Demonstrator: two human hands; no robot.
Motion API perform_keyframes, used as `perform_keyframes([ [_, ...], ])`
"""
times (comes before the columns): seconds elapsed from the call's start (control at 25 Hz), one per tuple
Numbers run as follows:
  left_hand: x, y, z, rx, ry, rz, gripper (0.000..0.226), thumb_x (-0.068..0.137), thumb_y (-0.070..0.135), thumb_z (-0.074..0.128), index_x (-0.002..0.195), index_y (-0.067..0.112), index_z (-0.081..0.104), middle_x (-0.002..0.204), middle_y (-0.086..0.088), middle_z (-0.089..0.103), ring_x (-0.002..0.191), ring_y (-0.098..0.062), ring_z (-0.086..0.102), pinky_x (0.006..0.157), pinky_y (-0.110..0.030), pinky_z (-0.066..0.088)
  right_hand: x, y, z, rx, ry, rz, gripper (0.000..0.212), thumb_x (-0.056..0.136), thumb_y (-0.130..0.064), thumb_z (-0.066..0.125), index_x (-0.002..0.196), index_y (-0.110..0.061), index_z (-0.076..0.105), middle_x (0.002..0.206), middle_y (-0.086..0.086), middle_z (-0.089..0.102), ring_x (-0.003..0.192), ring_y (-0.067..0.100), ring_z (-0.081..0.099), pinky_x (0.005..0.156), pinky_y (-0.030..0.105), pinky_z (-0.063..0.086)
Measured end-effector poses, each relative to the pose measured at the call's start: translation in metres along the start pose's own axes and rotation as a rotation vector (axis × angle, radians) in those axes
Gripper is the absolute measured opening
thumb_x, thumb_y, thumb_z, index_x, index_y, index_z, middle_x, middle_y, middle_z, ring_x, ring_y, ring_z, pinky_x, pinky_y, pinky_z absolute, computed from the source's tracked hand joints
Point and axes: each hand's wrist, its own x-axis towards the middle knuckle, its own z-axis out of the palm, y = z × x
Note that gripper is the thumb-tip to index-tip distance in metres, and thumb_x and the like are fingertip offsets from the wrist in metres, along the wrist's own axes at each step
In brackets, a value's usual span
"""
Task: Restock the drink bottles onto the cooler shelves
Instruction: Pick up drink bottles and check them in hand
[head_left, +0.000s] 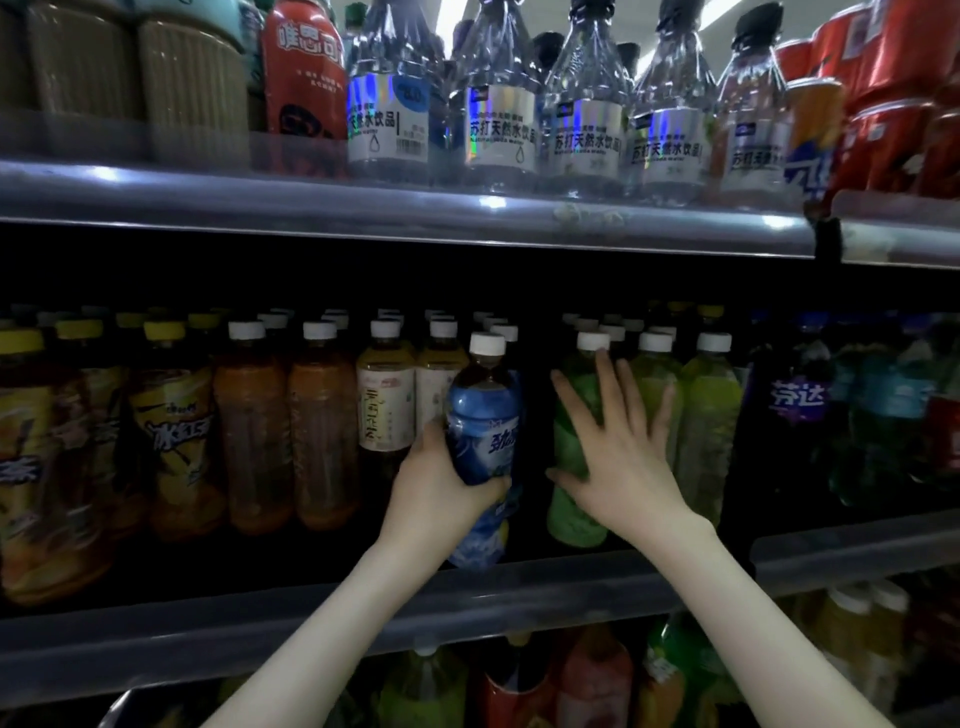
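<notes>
From my seat I see my left hand (441, 491) wrapped round the lower half of a dark-drink plastic bottle with a blue label and white cap (483, 426), fingers curled about its waist. The bottle stands nearly upright at the front of the middle cooler shelf (311, 618), in the gap between a row of pale-labelled tea bottles with white caps (387, 410) on its left and a row of green drink bottles with white caps (574, 504) on its right. Its base sits just behind the shelf's grey front rail. I cannot tell whether it rests on the shelf or hangs just above it. My right hand (618, 457) is spread wide, fingers straight and apart, laid flat against the front green bottles and gripping nothing. The two hands are close but not touching. Further left on the same shelf stand amber-orange tea bottles (249, 431) and then yellow-labelled bottles with yellow caps (171, 431). To the far right is a dark bottle with a purple label (795, 405). On the upper shelf (363, 202) is a line of clear water bottles with silvery labels and black caps (498, 119), with a red-labelled bottle (304, 67) to their left and red cans (883, 78) to their right. More bottles show dimly below the middle shelf, too blurred to make out.
</notes>
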Motion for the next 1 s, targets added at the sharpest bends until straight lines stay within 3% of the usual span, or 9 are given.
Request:
perform_keyframes([
  [0.12, 0.006, 0.010, 0.025, 0.079, 0.006, 0.007, 0.080, 0.068, 0.035, 0.081, 0.131, 0.009, 0.039, 0.127, -0.008, 0.053, 0.117, -0.023, 0.051, 0.090, -0.029, 0.045, -0.005, 0.012, 0.009, -0.008, 0.022, -0.053, 0.105, 0.070, -0.036, 0.080, 0.151, -0.031, 0.014, 0.158, 0.009, -0.008, 0.144, 0.031, -0.006, 0.106, 0.061, -0.010],
  [0.44, 0.001, 0.018, 0.050, 0.185, 0.074, 0.019, 0.090, 0.074, 0.035, 0.078, 0.140, 0.002, 0.026, 0.135, -0.015, 0.045, 0.125, -0.027, 0.043, 0.100, -0.034, 0.042, -0.012, 0.011, 0.022, 0.058, 0.133, -0.043, 0.109, 0.072, -0.028, 0.079, 0.153, -0.021, 0.007, 0.158, 0.013, -0.001, 0.144, 0.036, 0.001, 0.110, 0.062, 0.003],
  [0.6, -0.015, 0.021, 0.052, 0.252, 0.124, 0.089, 0.103, 0.076, 0.036, 0.076, 0.150, 0.006, 0.010, 0.148, -0.013, 0.030, 0.135, -0.028, 0.026, 0.112, -0.038, 0.026, -0.030, 0.002, 0.025, 0.182, 0.180, -0.025, 0.097, 0.078, -0.015, 0.072, 0.153, -0.016, 0.011, 0.158, 0.016, 0.003, 0.144, 0.035, 0.003, 0.114, 0.057, 0.013],
  [0.68, -0.032, 0.018, 0.051, 0.378, 0.208, 0.211, 0.092, 0.079, 0.032, 0.074, 0.148, 0.006, 0.020, 0.143, -0.017, 0.035, 0.130, -0.030, 0.029, 0.109, -0.038, 0.025, -0.047, -0.007, 0.021, 0.324, 0.220, -0.029, 0.081, 0.083, -0.011, 0.066, 0.150, -0.009, 0.021, 0.156, 0.021, 0.016, 0.142, 0.033, 0.014, 0.115, 0.051, 0.024],
  [0.84, -0.094, -0.010, 0.033, 0.356, 0.266, 0.420, 0.046, 0.089, 0.016, 0.060, 0.132, 0.002, 0.051, 0.129, -0.013, 0.053, 0.121, -0.022, 0.045, 0.108, -0.027, 0.032, -0.098, -0.045, 0.017, 0.558, 0.267, -0.125, 0.054, 0.088, -0.014, 0.058, 0.138, -0.001, 0.044, 0.141, 0.018, 0.045, 0.130, 0.027, 0.041, 0.110, 0.035, 0.035],
  [0.92, -0.142, -0.035, 0.020, 0.355, 0.196, 0.379, 0.037, 0.090, 0.013, 0.053, 0.125, 0.000, 0.057, 0.124, -0.010, 0.058, 0.118, -0.018, 0.050, 0.106, -0.025, 0.037, -0.128, -0.074, 0.027, 0.651, 0.184, -0.208, 0.045, 0.091, -0.016, 0.052, 0.134, -0.001, 0.050, 0.134, 0.015, 0.053, 0.124, 0.025, 0.047, 0.105, 0.034, 0.041],
  [1.0, -0.198, -0.072, 0.006, 0.372, 0.055, 0.176, 0.042, 0.086, 0.016, 0.047, 0.125, 0.003, 0.055, 0.122, -0.007, 0.059, 0.116, -0.014, 0.051, 0.102, -0.023, 0.040, -0.161, -0.111, 0.046, 0.763, 0.060, -0.288, 0.043, 0.092, -0.016, 0.048, 0.132, 0.000, 0.052, 0.128, 0.015, 0.057, 0.119, 0.025, 0.052, 0.101, 0.035, 0.045],
])
